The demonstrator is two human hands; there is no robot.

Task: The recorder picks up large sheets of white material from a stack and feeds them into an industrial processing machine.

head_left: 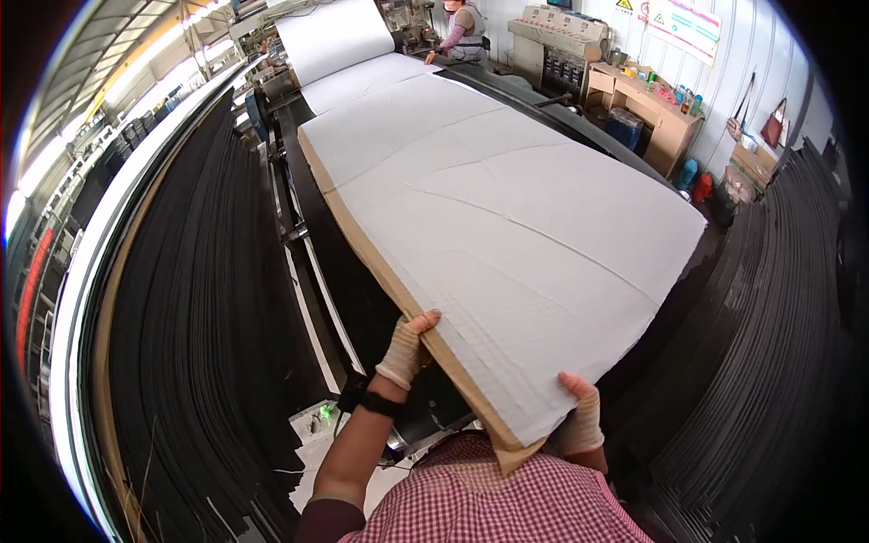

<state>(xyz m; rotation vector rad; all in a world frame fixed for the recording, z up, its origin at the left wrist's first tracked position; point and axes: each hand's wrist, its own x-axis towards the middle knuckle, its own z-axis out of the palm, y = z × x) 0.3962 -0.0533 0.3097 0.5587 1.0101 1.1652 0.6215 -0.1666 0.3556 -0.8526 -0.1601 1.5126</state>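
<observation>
A long white sheet (507,208) slopes away from me over a dark machine bed, with creases across its surface. Brown paper or backing (364,252) shows along its left edge and at the near corner. My left hand (407,348), in a fingerless knit glove, grips the left edge, thumb on top and the other fingers hidden underneath. Gloved the same way, my right hand (581,414) holds the near right edge, its thumb on the white face. The near brown corner touches my checked apron (507,498).
Tall stacks of black sheets (195,299) stand at left, and more black sheets (760,335) at right. White material (335,36) hangs at the machine's far end. A co-worker (466,32) stands beyond, near a control console (559,41) and a wooden desk (647,104).
</observation>
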